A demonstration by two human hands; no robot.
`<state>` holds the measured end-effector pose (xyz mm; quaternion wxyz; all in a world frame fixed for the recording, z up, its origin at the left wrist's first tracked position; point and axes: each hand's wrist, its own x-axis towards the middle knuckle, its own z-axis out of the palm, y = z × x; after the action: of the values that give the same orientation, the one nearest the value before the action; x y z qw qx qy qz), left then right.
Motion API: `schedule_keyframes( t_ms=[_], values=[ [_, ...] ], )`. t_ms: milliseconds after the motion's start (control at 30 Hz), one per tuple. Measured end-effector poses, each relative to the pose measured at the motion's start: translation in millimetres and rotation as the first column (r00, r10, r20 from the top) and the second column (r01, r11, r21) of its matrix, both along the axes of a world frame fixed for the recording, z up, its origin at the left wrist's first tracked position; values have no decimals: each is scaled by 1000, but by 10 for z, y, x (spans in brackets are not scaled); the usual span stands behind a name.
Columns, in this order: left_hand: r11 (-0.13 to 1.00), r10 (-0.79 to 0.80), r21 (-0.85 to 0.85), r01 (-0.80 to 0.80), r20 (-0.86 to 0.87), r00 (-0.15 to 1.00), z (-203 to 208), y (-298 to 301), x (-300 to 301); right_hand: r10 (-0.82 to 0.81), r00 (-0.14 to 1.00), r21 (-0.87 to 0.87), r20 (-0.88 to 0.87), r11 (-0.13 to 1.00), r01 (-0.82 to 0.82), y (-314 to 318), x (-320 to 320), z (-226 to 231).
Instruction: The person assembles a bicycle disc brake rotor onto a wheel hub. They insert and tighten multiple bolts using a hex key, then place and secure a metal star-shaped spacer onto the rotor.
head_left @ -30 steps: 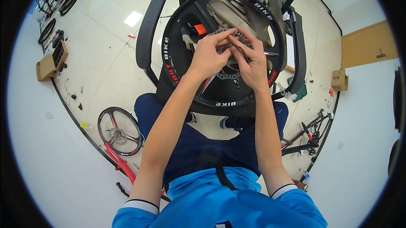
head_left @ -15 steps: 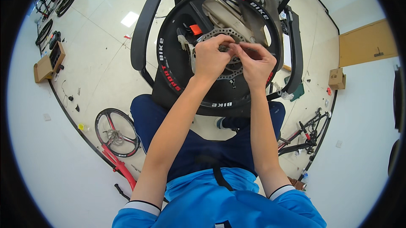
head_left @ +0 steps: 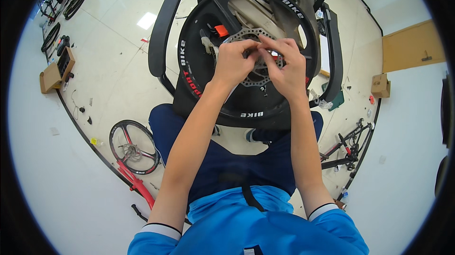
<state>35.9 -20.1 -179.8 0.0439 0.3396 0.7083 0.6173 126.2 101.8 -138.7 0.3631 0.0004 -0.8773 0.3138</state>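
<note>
Left hand [head_left: 233,63], right hand [head_left: 290,68], curled, touching above brake disc [head_left: 256,82], cannot tell if pinching

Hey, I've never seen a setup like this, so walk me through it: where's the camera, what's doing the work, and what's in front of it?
There's no robot here, just a person's two bare hands. The view comes from a wide fisheye camera worn on the head, looking down, which is why straight edges bend. The left hand and right hand meet at the fingertips; anything pinched between them is too small to make out. Below them is a black bicycle wheel with a silver, hole-punched disc at its centre. It lies between the black armrests of a chair. An orange piece shows through a wheel opening.
</note>
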Motion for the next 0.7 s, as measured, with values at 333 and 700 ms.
schedule_keyframes(
  t_ms=[333, 700],
  values=[
    [1000, 23, 5, -23, -14, 1000, -12, 52, -53, -92, 995, -355, 50, 929, 103, -54, 4, -111],
    [999, 33, 25, -27, -298, 954, -108, -8, -123, 40, 995, -375, 87, 927, -4, 4, -29, -96]
  ],
)
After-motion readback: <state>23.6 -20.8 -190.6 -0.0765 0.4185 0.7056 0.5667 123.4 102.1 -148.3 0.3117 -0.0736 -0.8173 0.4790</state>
